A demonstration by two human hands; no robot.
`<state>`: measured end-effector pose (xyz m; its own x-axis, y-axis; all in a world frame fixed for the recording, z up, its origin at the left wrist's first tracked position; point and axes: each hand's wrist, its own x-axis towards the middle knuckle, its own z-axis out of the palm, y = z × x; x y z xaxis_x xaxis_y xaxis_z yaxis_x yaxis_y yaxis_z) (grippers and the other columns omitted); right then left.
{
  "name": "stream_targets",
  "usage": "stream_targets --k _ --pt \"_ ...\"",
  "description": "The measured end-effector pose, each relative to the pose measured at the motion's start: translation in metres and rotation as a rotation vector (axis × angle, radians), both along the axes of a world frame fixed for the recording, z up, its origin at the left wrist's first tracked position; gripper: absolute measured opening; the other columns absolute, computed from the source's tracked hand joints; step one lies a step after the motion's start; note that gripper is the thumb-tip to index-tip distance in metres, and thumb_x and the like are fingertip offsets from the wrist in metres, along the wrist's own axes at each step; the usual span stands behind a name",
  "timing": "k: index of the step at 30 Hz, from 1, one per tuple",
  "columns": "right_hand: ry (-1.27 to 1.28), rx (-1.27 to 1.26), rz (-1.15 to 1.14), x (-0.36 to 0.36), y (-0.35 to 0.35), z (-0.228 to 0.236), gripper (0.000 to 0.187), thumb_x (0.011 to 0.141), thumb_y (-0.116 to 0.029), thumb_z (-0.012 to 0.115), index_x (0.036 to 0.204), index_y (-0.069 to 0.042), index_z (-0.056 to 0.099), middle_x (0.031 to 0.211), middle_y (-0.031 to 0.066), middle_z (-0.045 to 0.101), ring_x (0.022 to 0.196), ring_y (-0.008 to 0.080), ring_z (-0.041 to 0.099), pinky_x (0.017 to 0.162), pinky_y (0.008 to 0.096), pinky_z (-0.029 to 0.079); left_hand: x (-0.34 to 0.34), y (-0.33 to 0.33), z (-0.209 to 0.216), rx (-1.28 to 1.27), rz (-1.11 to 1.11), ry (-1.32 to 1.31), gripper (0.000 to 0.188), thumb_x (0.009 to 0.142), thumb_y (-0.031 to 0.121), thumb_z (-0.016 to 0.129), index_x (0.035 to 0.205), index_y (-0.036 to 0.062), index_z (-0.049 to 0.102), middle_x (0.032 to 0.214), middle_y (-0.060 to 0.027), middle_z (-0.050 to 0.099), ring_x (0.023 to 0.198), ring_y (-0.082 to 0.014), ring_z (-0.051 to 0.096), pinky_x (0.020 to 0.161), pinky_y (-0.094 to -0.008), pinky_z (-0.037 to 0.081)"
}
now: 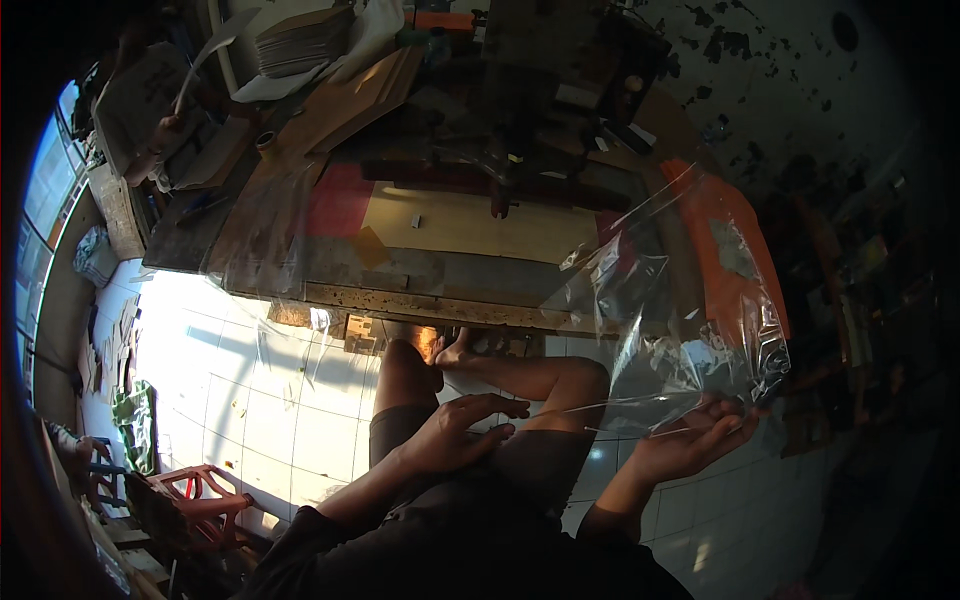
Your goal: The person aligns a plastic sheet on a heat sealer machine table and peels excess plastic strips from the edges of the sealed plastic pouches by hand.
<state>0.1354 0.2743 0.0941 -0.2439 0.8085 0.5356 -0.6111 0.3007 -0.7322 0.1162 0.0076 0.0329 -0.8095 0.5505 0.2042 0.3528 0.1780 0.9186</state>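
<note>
A crumpled sheet of clear plastic film (640, 330) rises from my right side over the table's right end. My right hand (700, 440) is turned palm up, its curled fingers gripping the film's lower edge. Over my lap, my left hand (465, 435) has its thumb and fingers apart with nothing visible between them. A thin edge of the film runs close to its fingertips; whether they touch, I cannot tell. Another piece of clear film (255, 265) drapes over the table's left front edge.
Before me stands a work table (430, 305) with a yellow-and-red panel (470, 225) and a dark machine arm over it. An orange sheet (730, 250) lies at its right. Stacked brown boards (305, 45) are at the back left, near another person (150, 110). A red stool (205, 500) stands lower left.
</note>
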Motion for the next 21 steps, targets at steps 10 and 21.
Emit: stream_targets --k 10,21 --pt "0.059 -0.095 -0.022 -0.009 0.061 0.003 0.048 0.109 -0.026 0.047 0.144 0.005 0.033 0.097 0.007 0.054 0.091 0.0181 0.06 0.095 0.0379 0.05 -0.009 -0.012 -0.027 -0.014 0.089 0.034 0.024 0.09 0.008 0.07 0.114 0.0055 0.07 0.11 -0.0093 0.074 0.098 -0.0271 0.073 0.084 -0.0372 0.058" --pt "0.023 -0.019 0.041 0.007 0.073 -0.014 0.042 0.108 -0.028 0.052 0.136 0.001 0.043 0.101 0.0075 0.053 0.095 0.0184 0.059 0.092 0.0349 0.049 -0.058 -0.087 -0.089 -0.418 0.849 0.628 0.049 0.082 0.007 0.073 0.131 0.0091 0.063 0.147 -0.0129 0.052 0.14 -0.0347 0.045 0.115 -0.0486 0.036"
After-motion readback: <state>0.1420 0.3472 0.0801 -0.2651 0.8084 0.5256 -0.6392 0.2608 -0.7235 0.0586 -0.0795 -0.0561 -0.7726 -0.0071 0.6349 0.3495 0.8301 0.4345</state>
